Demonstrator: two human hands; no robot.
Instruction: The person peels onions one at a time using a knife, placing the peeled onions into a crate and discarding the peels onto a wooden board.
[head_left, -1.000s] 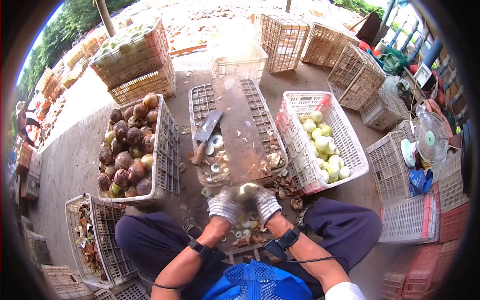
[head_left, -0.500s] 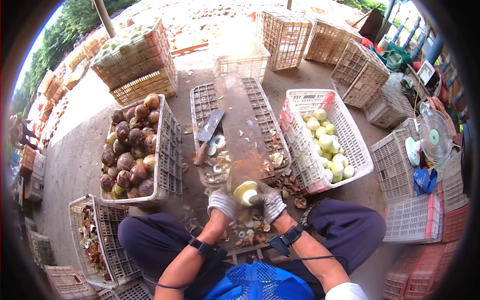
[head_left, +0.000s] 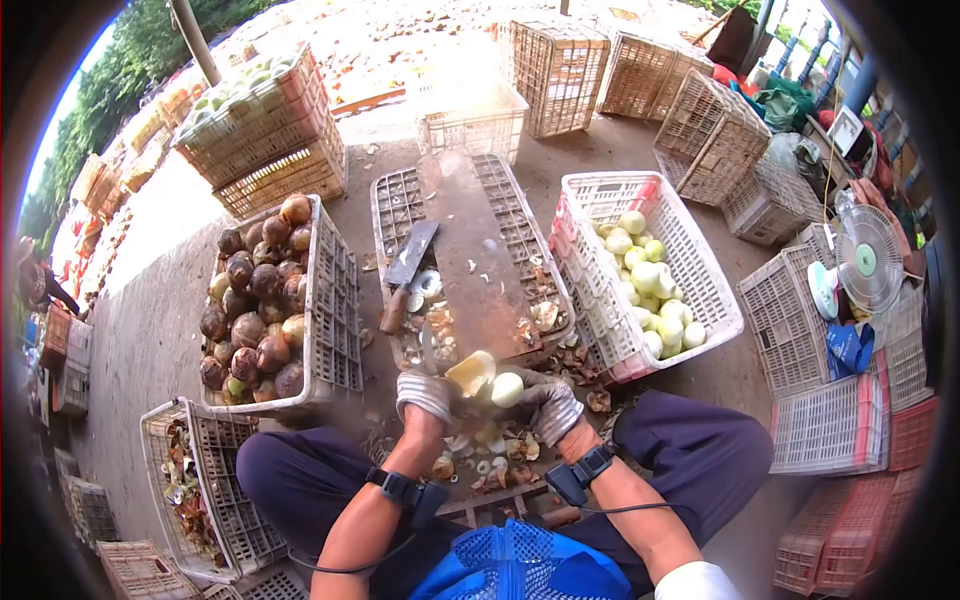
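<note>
My left hand [head_left: 425, 395], in a striped, soiled glove, is closed around a pale yellow, cup-shaped onion layer [head_left: 470, 374]. Just right of it, a smooth, pale peeled onion [head_left: 507, 389] sits in the fingers of my gloved right hand [head_left: 552, 405]. Both hands are between my knees, at the near end of a worn board [head_left: 478, 255] lying over a crate [head_left: 385, 210]. A cleaver [head_left: 411, 253] rests left of the board, its wooden handle toward me. Onion scraps and skins [head_left: 515, 447] lie below my hands.
On the left stands a crate of brown unpeeled onions [head_left: 262, 290]; on the right, a white crate [head_left: 655, 185] holds peeled onions [head_left: 650, 280]. A scrap crate [head_left: 165, 480] is at lower left. Stacked crates [head_left: 265, 130] and a fan [head_left: 868, 260] surround the spot.
The onion and its outer layer have come apart. The layer is now in my left hand, and my right hand has moved slightly right with the peeled onion. The view has shifted a little.
</note>
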